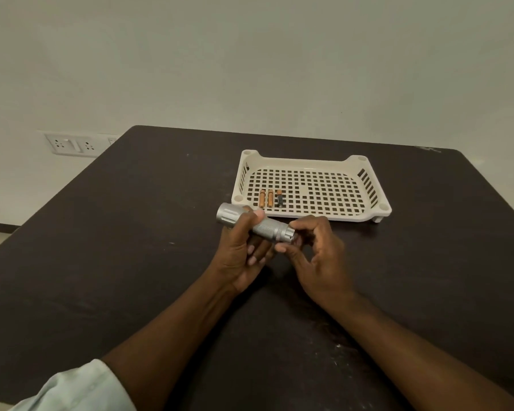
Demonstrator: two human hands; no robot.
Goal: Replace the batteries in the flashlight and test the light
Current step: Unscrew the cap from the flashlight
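A silver metal flashlight (267, 227) lies across my hands above the dark table, its wide head pointing left and away. My left hand (240, 256) grips its knurled body from below, thumb on top. My right hand (321, 256) pinches the tail cap end (290, 235) with thumb and fingertips. Three small batteries (270, 198) lie side by side in the near left corner of a cream perforated tray (368, 185), just behind the flashlight; two are orange, one is dark with an orange end.
The dark table (131, 262) stretches wide on both sides of my arms. A wall socket plate (72, 143) sits on the pale wall beyond the table's far left corner. My left sleeve (80, 390) shows at the bottom.
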